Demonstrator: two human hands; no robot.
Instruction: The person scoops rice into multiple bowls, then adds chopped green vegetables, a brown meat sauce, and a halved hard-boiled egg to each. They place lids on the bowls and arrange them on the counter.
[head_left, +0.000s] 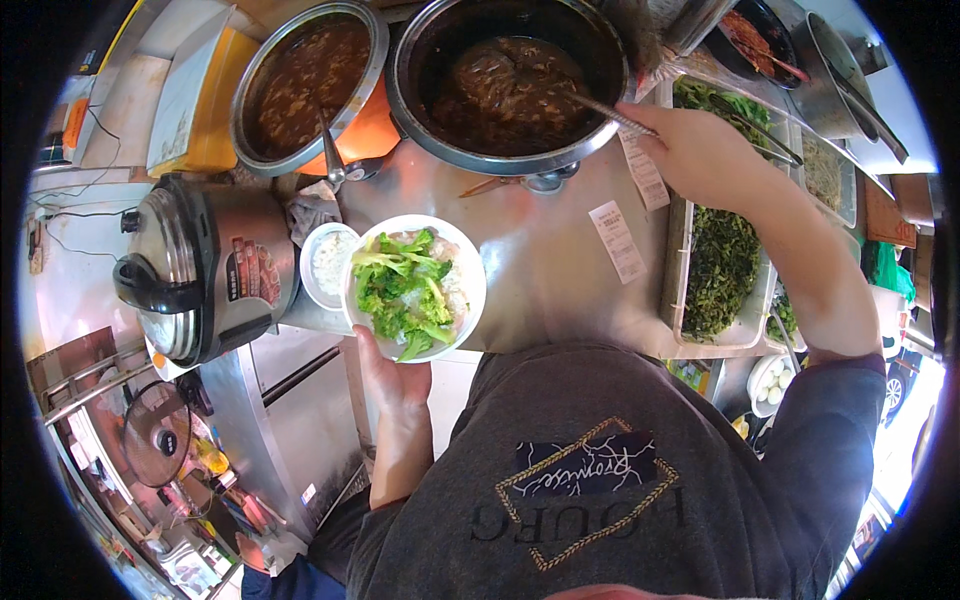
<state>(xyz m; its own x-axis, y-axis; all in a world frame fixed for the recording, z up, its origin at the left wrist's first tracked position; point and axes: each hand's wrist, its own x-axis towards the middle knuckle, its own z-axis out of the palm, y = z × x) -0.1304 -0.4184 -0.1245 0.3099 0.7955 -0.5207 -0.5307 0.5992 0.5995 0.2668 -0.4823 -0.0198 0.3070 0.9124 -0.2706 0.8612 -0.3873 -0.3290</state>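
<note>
Resting on my left hand (393, 378) is a white bowl (478, 290) with rice and green broccoli (405, 285); the thumb lies along its near side and the other fingers are hidden beneath it. My right hand (690, 150) reaches far forward and grips the metal handle of a ladle (600, 108). The ladle's other end dips into dark brown stew (500, 85) inside a large round pot (397, 75), so its bowl is hidden. Just left of the rice bowl stands a smaller white bowl (308, 270) of plain rice.
A second pot (240, 110) of brown stew holds a spoon at the far left. The pressure cooker (220, 265) stands on the left. Two paper slips (618, 242) lie on the metal counter (540, 260). Trays of chopped greens (720, 270) line the right, near a bowl of eggs (770, 385).
</note>
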